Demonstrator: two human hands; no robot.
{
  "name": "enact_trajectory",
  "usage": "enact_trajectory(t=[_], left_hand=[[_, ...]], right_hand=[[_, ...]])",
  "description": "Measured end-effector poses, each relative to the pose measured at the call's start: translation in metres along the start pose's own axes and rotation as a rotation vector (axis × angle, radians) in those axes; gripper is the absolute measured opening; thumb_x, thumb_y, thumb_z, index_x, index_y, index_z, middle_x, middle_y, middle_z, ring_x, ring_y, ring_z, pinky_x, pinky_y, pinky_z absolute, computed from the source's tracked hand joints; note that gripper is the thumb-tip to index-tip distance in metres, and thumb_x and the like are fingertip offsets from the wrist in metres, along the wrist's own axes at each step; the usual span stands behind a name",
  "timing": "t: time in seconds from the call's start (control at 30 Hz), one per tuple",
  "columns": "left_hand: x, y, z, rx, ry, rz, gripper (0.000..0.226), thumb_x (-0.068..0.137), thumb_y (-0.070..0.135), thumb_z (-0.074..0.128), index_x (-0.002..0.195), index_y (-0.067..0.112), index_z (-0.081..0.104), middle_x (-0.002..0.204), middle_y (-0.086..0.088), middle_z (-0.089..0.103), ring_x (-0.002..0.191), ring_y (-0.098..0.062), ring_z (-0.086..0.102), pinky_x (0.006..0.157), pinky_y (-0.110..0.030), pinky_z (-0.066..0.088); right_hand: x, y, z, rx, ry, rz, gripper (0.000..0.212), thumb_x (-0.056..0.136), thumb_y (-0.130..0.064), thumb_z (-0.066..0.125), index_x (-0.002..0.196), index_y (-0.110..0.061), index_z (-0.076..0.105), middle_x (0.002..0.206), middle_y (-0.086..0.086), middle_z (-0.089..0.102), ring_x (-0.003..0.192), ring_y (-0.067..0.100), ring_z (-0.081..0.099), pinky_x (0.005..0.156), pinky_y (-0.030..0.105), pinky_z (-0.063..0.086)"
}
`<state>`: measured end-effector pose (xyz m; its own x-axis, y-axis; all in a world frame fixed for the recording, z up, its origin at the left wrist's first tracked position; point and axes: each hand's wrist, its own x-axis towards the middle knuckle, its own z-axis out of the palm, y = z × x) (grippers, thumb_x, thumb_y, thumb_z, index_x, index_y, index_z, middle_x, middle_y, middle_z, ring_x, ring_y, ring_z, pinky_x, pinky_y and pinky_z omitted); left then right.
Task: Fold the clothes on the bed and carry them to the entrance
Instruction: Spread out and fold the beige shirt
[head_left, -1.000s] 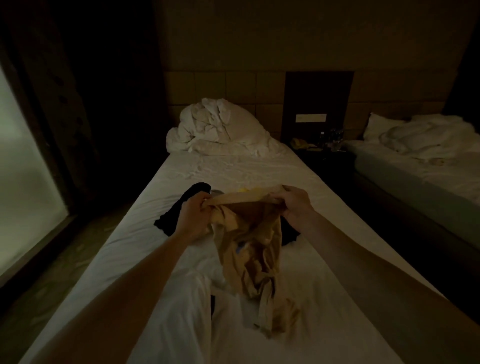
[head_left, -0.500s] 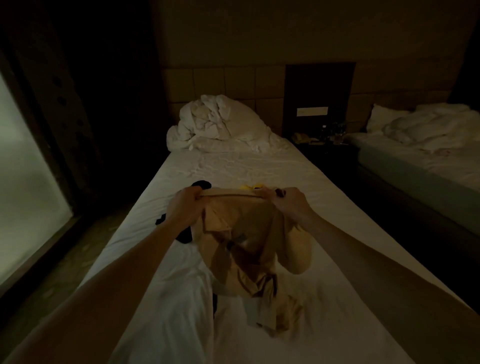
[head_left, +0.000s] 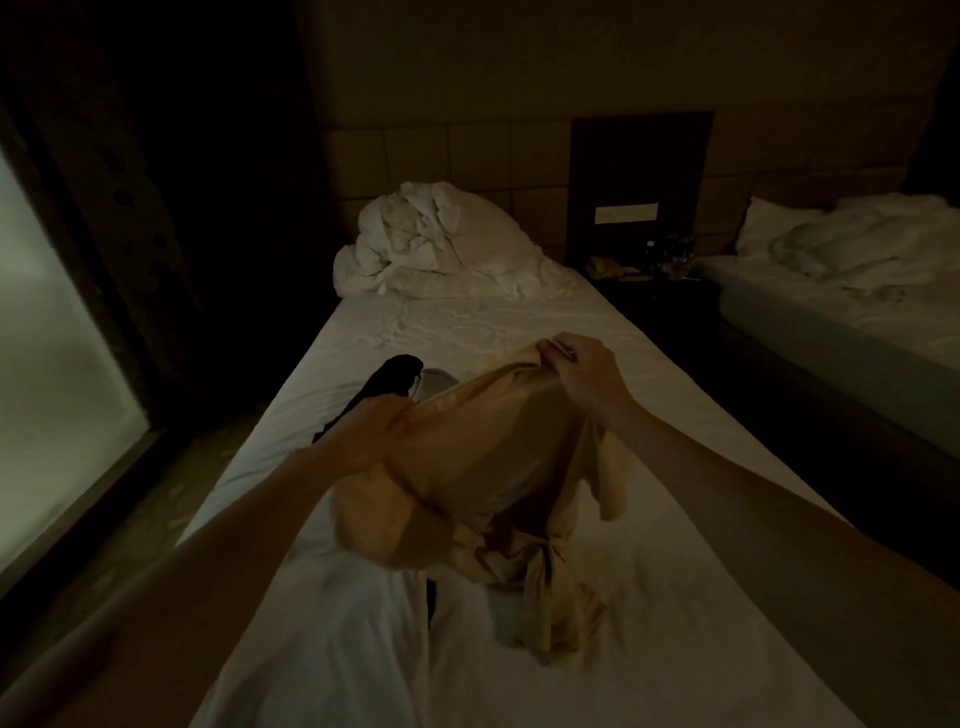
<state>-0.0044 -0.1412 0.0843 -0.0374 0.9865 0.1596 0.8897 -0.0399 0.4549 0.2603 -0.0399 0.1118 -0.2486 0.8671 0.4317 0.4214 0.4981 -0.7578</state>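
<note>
Here I held the tan shirt (head_left: 498, 457) up over the bed (head_left: 467, 322), my left hand (head_left: 371, 434) gripping one top corner and my right hand (head_left: 584, 374) pinching the other, its hem trailing on the sheet. It looked light and limp, likely to slump anywhere unsupported, so the shoulders seemed the best hold. A black garment (head_left: 387, 382) lay just beyond.

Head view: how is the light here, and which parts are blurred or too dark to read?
Head view: very dim; the only brightness is the window at left. The tan garment and left hand are smeared by motion; the right hand is sharper. The dark clothes and nightstand are too dark to read. Wide-angle lens bends the edges.
</note>
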Motion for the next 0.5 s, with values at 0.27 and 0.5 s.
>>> enact_trajectory(t=[0.27, 0.5], left_hand=[[-0.001, -0.006, 0.003, 0.032, 0.052, -0.021, 0.039, 0.089, 0.039, 0.067, 0.088, 0.002, 0.055, 0.081, -0.012, 0.057, 0.071, -0.023, 0.056, 0.063, -0.025, 0.042], [0.002, -0.001, -0.007, -0.088, 0.264, 0.017, 0.024, 0.095, 0.010, 0.057, 0.078, -0.006, 0.058, 0.069, -0.013, 0.050, 0.065, -0.016, 0.048, 0.056, -0.011, 0.033]], right_hand=[[0.011, -0.003, -0.009, -0.003, 0.084, 0.063, 0.046, 0.098, -0.036, 0.052, 0.058, -0.016, 0.042, 0.058, 0.003, 0.045, 0.053, 0.013, 0.044, 0.050, 0.024, 0.028], [0.011, 0.020, -0.005, -0.234, -0.052, 0.030, 0.019, 0.100, -0.019, 0.045, 0.099, -0.023, 0.063, 0.103, 0.000, 0.067, 0.093, 0.021, 0.060, 0.081, 0.037, 0.049]])
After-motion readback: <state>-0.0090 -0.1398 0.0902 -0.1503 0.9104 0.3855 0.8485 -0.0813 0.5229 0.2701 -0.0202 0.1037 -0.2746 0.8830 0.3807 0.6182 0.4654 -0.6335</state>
